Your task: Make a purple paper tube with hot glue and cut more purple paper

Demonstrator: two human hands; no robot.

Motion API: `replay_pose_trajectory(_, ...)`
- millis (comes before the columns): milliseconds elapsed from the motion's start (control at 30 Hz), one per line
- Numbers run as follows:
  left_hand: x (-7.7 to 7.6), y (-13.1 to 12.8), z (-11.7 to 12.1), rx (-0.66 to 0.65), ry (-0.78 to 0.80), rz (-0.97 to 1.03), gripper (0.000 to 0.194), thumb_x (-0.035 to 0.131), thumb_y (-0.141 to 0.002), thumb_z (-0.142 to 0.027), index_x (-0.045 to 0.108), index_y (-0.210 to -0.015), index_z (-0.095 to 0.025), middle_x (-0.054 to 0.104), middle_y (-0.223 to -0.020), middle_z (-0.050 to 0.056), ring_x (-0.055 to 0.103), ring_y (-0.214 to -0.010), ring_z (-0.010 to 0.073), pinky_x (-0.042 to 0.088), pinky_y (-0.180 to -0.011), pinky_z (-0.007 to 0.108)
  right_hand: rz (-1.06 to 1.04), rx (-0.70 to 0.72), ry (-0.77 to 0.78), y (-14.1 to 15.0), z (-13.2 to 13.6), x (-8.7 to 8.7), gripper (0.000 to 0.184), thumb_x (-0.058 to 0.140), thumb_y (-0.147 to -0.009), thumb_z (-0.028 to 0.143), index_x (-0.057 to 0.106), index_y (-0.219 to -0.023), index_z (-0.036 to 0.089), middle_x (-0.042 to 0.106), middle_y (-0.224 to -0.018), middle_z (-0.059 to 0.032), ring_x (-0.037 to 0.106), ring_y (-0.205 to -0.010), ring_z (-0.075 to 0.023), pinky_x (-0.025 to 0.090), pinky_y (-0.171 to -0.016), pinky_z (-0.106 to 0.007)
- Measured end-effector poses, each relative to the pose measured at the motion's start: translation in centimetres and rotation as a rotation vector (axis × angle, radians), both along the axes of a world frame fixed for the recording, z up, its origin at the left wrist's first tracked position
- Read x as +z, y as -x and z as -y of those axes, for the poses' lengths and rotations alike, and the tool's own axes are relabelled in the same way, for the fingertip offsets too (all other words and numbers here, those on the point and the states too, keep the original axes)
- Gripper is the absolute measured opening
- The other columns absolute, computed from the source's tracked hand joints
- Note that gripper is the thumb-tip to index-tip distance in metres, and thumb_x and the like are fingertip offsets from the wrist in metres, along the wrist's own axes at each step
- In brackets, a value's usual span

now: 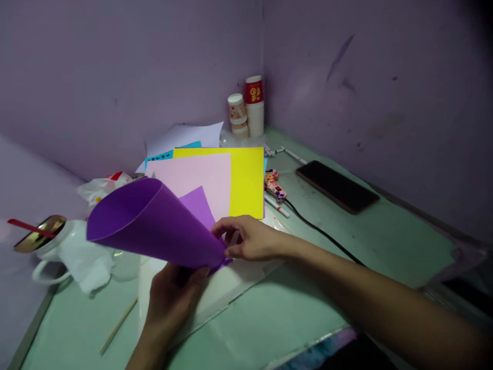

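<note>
A sheet of purple paper rolled into a cone (pixel 181 226) lies tilted above the white board (pixel 239 280), its wide mouth toward the upper left. Underneath its lower side, my left hand (pixel 175 293) grips the cone, thumb along the near edge and the other fingers partly hidden. At the narrow end, my right hand (pixel 246 239) has its fingers bent around the tip, thumb and fingertips touching the paper. Behind the cone lie a flat purple piece (pixel 198 203), a pale pink sheet (pixel 192 174) and a yellow sheet (pixel 248 182).
A phone (pixel 338 186) lies at the right, near a flower-patterned glue gun (pixel 275 186) with a black cable (pixel 323 231). Stacked paper cups (pixel 254 113) stand in the corner. At the left are a white mug (pixel 73 241) and a thin stick (pixel 118 326).
</note>
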State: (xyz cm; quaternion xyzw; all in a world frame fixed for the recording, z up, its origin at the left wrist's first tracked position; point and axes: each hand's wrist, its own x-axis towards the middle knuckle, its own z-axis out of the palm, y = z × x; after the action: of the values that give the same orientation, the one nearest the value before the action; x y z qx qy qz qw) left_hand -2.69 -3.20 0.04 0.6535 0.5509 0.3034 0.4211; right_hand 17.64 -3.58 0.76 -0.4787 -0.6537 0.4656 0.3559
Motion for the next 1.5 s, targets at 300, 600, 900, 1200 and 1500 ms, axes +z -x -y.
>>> replay_pose_trajectory(300,-0.1,0.7,-0.5,-0.178,0.005,0.048,0.034,0.066,-0.074,-0.031,0.061,-0.104,-0.016,0.071,-0.101,0.006,0.066,-0.090,0.0222,0.054,-0.078,0.032,0.293,-0.001,-0.200,0.7,0.6,-0.7,0.042,0.067,-0.066,0.017,0.063,-0.107,0.021,0.068,-0.099,-0.0032,0.060,-0.086,-0.0193,0.045,-0.075,-0.029)
replay_pose_trajectory(600,1.0,0.8,-0.2,-0.281,0.035,0.215,0.036,0.065,-0.075,-0.030,0.060,-0.108,-0.015,0.068,-0.104,0.009,0.063,-0.094,0.0235,0.051,-0.085,0.038,0.228,-0.004,-0.160,1.4,0.7,-1.0,0.031,0.069,-0.070,0.023,0.065,-0.100,0.022,0.068,-0.090,-0.0003,0.060,-0.083,-0.0196,0.044,-0.075,-0.029)
replay_pose_trajectory(900,2.4,3.1,-1.5,-0.277,-0.100,0.147,0.040,0.061,-0.078,-0.031,0.057,-0.116,-0.017,0.064,-0.112,0.008,0.059,-0.102,0.0198,0.046,-0.092,0.035,0.164,-0.014,-0.073,1.8,0.7,-1.8,0.030,0.068,-0.071,0.022,0.065,-0.101,0.020,0.069,-0.093,-0.0035,0.062,-0.084,-0.0220,0.047,-0.075,-0.032)
replay_pose_trajectory(1200,2.8,4.1,-1.9,-0.184,-0.112,0.110,0.033,0.060,-0.075,-0.026,0.062,-0.108,-0.018,0.068,-0.104,0.006,0.062,-0.090,0.0172,0.049,-0.081,0.033,0.236,-0.023,-0.052,1.6,0.7,-2.7,0.027,0.066,-0.073,0.032,0.064,-0.096,0.018,0.068,-0.081,-0.0053,0.062,-0.078,-0.0232,0.048,-0.062,-0.031)
replay_pose_trajectory(1500,1.3,3.5,-1.7,-0.285,-0.118,0.129,0.039,0.064,-0.070,-0.023,0.063,-0.108,-0.020,0.066,-0.100,0.006,0.059,-0.085,0.0186,0.049,-0.078,0.035,0.202,-0.016,-0.036,1.8,0.6,-2.5,0.026,0.066,-0.073,0.032,0.065,-0.095,0.018,0.069,-0.083,-0.0064,0.062,-0.076,-0.0226,0.048,-0.064,-0.033)
